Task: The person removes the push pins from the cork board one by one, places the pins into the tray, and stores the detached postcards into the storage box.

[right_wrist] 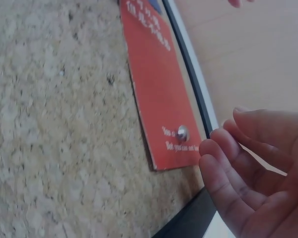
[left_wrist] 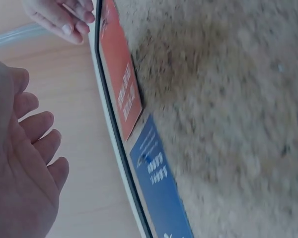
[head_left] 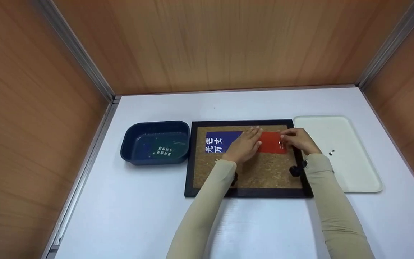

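Note:
A red card (head_left: 272, 143) and a blue-purple card (head_left: 212, 141) with white characters lie end to end on a black-framed cork board (head_left: 264, 172). One silver thumbtack (right_wrist: 183, 133) sits in the outer end of the red card. Beside that end is my right hand (head_left: 300, 141); in the right wrist view its bent fingers hold nothing. My left hand (head_left: 243, 146) reaches over where the cards meet, fingers extended, hiding part of both. In the left wrist view those fingers are loosely bent and hold nothing; whether they touch the cards I cannot tell.
Left of the board stands a dark blue bin (head_left: 128, 148), with a dark green card (head_left: 164, 150) inside. A pale tray (head_left: 354, 162) lies on the right, a few small silver tacks (head_left: 331, 153) on it. Wooden panels (head_left: 207, 46) enclose the white table (head_left: 128, 216).

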`<state>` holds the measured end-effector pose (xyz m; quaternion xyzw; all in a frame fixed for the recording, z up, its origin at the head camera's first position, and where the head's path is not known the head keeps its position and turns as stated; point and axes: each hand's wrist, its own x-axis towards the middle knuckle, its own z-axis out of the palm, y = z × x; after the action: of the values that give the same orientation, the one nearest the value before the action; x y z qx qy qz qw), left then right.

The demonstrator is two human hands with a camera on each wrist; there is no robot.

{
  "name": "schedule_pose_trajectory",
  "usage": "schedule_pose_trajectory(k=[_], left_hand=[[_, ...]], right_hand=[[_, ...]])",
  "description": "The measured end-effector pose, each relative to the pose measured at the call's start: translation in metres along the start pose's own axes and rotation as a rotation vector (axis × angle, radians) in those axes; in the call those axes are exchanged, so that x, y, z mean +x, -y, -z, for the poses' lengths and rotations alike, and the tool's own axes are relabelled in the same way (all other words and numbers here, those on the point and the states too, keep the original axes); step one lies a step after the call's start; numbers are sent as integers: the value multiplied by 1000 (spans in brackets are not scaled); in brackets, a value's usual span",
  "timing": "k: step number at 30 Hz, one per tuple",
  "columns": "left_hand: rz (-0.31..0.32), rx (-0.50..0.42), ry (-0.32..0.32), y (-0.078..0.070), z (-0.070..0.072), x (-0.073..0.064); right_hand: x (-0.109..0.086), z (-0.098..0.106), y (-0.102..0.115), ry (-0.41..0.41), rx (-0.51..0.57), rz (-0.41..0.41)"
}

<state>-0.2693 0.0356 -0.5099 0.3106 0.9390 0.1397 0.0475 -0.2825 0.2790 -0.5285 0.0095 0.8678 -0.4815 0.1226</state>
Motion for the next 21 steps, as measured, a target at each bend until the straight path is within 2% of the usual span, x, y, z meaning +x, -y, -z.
schedule_pose_trajectory(k=[10, 21], left_hand=[[15, -9, 131, -15, -10, 13], [22, -43, 226, -20, -18, 19]], right_hand=[[4, 0, -7, 17, -39, -49], [5, -4, -8, 13, -116, -2]])
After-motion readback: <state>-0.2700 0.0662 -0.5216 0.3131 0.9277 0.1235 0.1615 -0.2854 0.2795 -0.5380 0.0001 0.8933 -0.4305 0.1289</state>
